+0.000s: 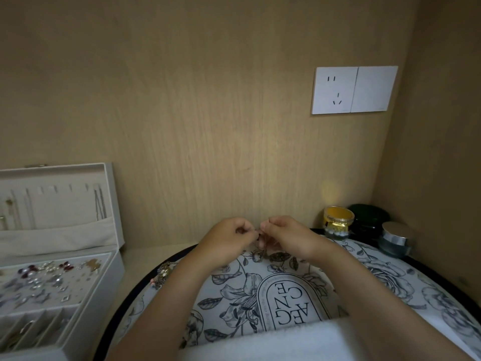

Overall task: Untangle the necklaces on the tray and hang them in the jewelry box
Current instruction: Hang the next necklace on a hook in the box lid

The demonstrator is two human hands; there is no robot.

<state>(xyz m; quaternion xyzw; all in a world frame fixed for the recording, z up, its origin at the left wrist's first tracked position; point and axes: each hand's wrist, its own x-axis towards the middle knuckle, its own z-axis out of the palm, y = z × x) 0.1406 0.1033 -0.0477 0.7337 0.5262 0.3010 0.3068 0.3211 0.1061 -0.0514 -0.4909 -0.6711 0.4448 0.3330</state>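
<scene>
White cloth (312, 340) lies closest, at the bottom, over the near part of the round flower tray (390, 272). Both bare arms reach forward over it from the bottom corners and come together at the far side of the tray. The left hand (229, 239) and the right hand (285, 233) almost touch, knuckles up, fingers curled in. Each one pinches a bit of a thin necklace (263, 244) between thumb and fingertips, so both hands are closed on it. The necklace is held up in the air just above the far edge of the tray. It hangs down from the fingers in a small loose bunch, so its long way goes up and down. It is too thin and blurry to see more.

The tray has a black rim, and the far rim sits near the wooden back wall (208, 100). On the left rim lies a little pile of jewelry (163, 272). Left of the tray, with a strip of shelf between, stands the white jewelry box (108, 199) with its lid up. Thin chains (100, 204) hang straight down from hooks at the sides of the lid, and plain cloth shows in the middle. At the far right a yellow jar (338, 221), a black jar (369, 217) and a silver-lidded jar (397, 238) crowd the rim, close to the side wall
</scene>
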